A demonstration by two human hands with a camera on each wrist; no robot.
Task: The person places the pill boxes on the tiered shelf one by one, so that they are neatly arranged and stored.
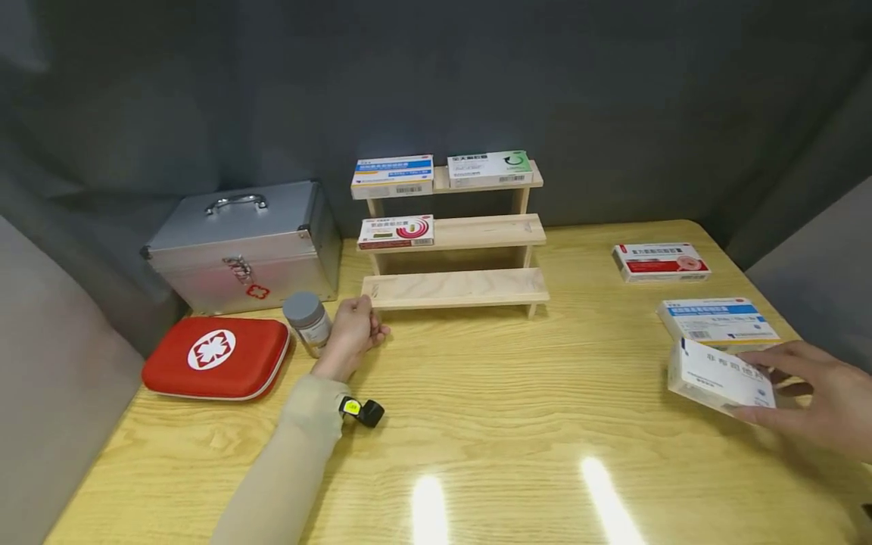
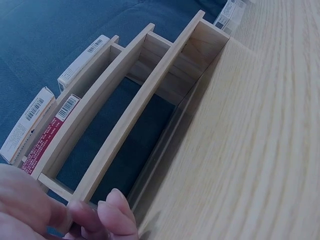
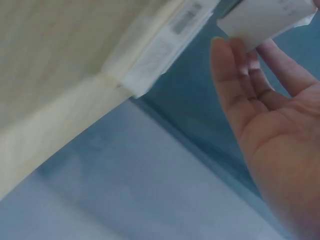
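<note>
My right hand [image 1: 824,393] holds a white medicine box [image 1: 725,375] between thumb and fingers, tilted and raised over the right side of the table. In the right wrist view the same white box [image 3: 270,22] shows at the fingertips of the right hand [image 3: 285,115]. With curled fingers, my left hand [image 1: 354,329] grips the left end of the lowest tier of a wooden three-tier display stand [image 1: 456,289]. Close up in the left wrist view, the left hand [image 2: 100,220] pinches that tier's corner. Just behind the held box lies a blue-and-white medicine box [image 1: 718,319].
A red-and-white box [image 1: 661,263] lies farther back. On the stand's upper tiers sit a blue-yellow box [image 1: 393,175], a green-white box [image 1: 489,168] and a pink-white box [image 1: 396,232]. Left are a metal case [image 1: 238,250], red first-aid pouch [image 1: 218,358] and grey-lidded jar [image 1: 308,322].
</note>
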